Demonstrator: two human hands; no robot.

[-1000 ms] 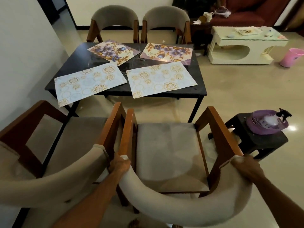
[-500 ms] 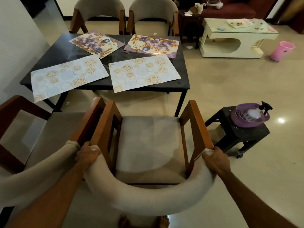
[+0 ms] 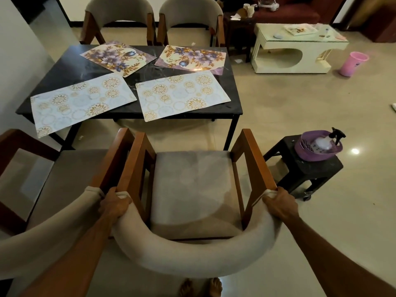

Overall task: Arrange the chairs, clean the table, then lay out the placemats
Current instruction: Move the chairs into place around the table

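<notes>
My hands, left [image 3: 115, 205] and right [image 3: 279, 205], gripped the near chair [image 3: 192, 189]; next step: push it under the worktop [image 3: 64, 73]

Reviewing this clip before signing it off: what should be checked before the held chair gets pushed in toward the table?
1. Left hand grips the beige padded wooden chair: ok.
2. Right hand grips its backrest: ok.
3. Floor between chair and black marble-top table free: ok.
4. White gold-patterned placemat overhangs the near edge: not ok.
5. Black plastic stool stands apart from the chair: ok.
</notes>
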